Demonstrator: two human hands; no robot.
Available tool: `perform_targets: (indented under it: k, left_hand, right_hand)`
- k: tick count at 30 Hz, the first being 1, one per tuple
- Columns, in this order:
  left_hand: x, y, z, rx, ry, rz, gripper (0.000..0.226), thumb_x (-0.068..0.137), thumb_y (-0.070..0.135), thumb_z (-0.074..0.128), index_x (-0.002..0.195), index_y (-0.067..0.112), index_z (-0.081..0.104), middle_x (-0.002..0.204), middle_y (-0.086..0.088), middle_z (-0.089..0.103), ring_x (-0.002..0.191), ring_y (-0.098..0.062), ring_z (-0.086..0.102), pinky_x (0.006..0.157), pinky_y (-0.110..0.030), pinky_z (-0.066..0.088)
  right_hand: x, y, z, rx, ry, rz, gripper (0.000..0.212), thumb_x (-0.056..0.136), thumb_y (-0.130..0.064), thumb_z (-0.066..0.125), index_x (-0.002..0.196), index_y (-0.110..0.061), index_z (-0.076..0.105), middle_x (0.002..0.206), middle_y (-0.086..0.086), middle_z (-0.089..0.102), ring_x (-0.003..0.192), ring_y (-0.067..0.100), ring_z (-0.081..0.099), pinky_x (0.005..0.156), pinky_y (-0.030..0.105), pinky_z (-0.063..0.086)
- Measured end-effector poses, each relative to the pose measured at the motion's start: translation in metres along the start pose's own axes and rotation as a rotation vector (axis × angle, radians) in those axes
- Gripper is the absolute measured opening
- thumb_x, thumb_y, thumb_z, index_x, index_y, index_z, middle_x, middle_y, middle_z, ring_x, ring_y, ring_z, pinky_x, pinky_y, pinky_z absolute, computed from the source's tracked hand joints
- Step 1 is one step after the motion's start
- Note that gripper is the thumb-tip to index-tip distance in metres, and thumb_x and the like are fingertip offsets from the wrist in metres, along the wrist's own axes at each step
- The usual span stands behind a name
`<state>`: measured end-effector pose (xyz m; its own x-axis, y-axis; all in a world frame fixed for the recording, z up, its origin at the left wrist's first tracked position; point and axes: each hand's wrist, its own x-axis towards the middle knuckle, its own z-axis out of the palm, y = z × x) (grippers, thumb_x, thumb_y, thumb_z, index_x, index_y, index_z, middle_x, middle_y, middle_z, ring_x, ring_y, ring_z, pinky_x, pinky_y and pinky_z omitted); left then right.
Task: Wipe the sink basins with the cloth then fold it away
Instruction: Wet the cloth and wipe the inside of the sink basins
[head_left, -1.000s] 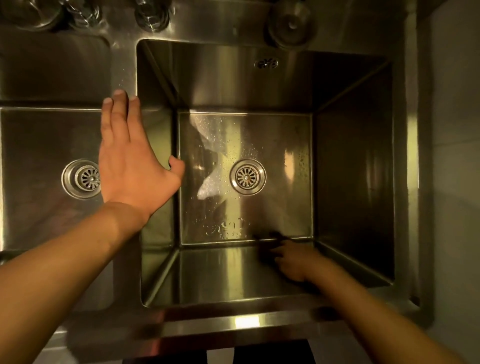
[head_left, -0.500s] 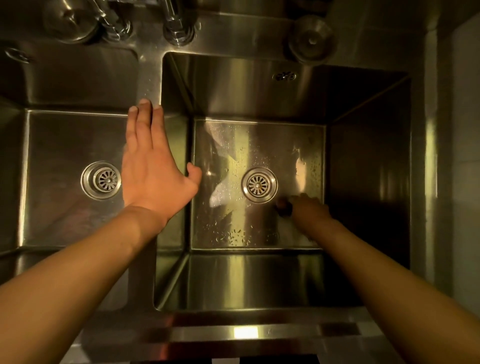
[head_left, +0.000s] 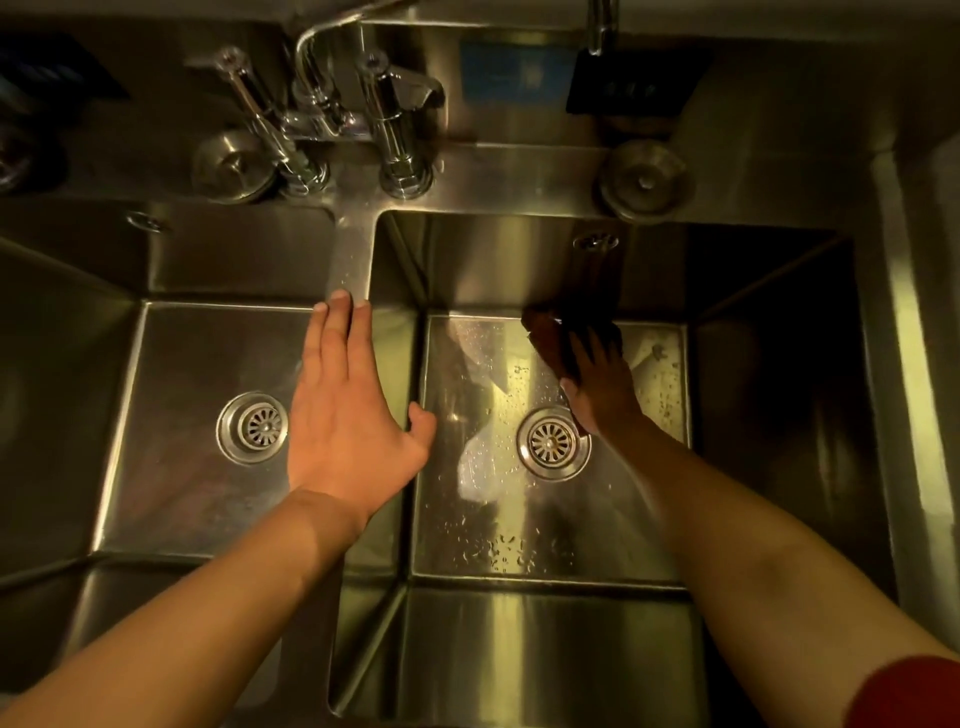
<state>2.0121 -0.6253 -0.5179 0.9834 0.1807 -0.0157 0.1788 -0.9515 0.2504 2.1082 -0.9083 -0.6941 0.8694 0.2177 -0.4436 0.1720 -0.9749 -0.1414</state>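
Fingers (head_left: 589, 345) of the right hand (head_left: 605, 395) are lying spread and mostly straight on top of the cloth (head_left: 553, 338), pressing it flat at the far edge of the right basin (head_left: 545, 519) floor, right up against the back wall. Left hand (head_left: 348, 426) is resting flat and relaxed on the divider (head_left: 353, 260) between the basins, straight fingers together, thumb sticking out toward the right basin, holding nothing.

Right basin is holding water droplets scattered around its drain (head_left: 553, 443), which is sitting just nearer than the right thumb. Left basin (head_left: 182, 415) is showing only its own drain (head_left: 253, 427), just left of the left palm.

Compared with half a second ago, the right hand is now further back: it was beside the drain then, and now it's reaching the rear edge. Left hand is staying put on the divider.

Cloth is looking dark, brownish-red, bunched and mostly hidden under the fingers, with a corner poking out to their left. Hard to tell more in this shadow.
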Motion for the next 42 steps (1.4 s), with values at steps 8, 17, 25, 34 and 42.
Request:
perform_targets:
  k: [8,17,25,34,42]
  left_hand:
    - [-0.001,0.002,-0.002,0.004,-0.007,0.004,0.100,0.078,0.047,0.058,0.161,0.008,0.018,0.171,-0.009,0.012,0.159,-0.025,0.005,0.127,-0.039,0.015]
    - [-0.001,0.002,0.000,-0.025,0.017,-0.008,0.098,0.079,0.045,0.061,0.161,0.010,0.020,0.170,-0.009,0.015,0.158,-0.024,0.008,0.127,-0.040,0.017]
    - [-0.003,0.003,-0.001,-0.009,0.016,0.006,0.098,0.079,0.049,0.056,0.160,0.009,0.020,0.170,-0.009,0.015,0.158,-0.027,0.009,0.126,-0.039,0.016]
    - [-0.005,0.005,-0.003,0.170,-0.030,0.033,0.096,0.091,0.052,0.053,0.163,0.007,0.008,0.171,-0.016,0.008,0.159,-0.032,0.006,0.126,-0.051,0.024]
    - [-0.006,0.004,-0.003,0.149,-0.020,0.022,0.099,0.090,0.051,0.057,0.163,0.008,0.007,0.171,-0.014,0.008,0.159,-0.030,0.005,0.126,-0.050,0.023]
  right_hand:
    - [0.007,-0.034,0.026,0.052,0.041,0.053,0.065,0.108,-0.039,0.033,0.164,-0.024,0.004,0.171,0.006,-0.002,0.156,0.038,0.000,0.126,0.053,0.013]
    - [-0.036,-0.134,0.075,-0.094,-0.122,-0.380,0.089,0.092,-0.019,0.051,0.163,-0.028,-0.001,0.171,0.006,-0.012,0.155,0.039,-0.012,0.125,0.056,0.006]
    - [-0.129,-0.108,0.117,-0.338,-0.295,-0.876,0.075,0.096,-0.018,0.057,0.162,-0.026,0.021,0.171,0.007,0.008,0.156,0.036,-0.002,0.126,0.054,0.000]
    - [-0.151,-0.075,0.101,-0.444,-0.410,-0.943,0.054,0.102,-0.017,0.052,0.153,-0.028,0.037,0.167,0.001,0.017,0.155,0.033,0.010,0.118,0.061,0.027]
    - [-0.161,0.021,0.084,-0.457,-0.394,-0.587,0.069,0.106,-0.008,0.033,0.163,-0.026,-0.002,0.169,0.006,-0.018,0.155,0.043,-0.010,0.121,0.061,0.022]
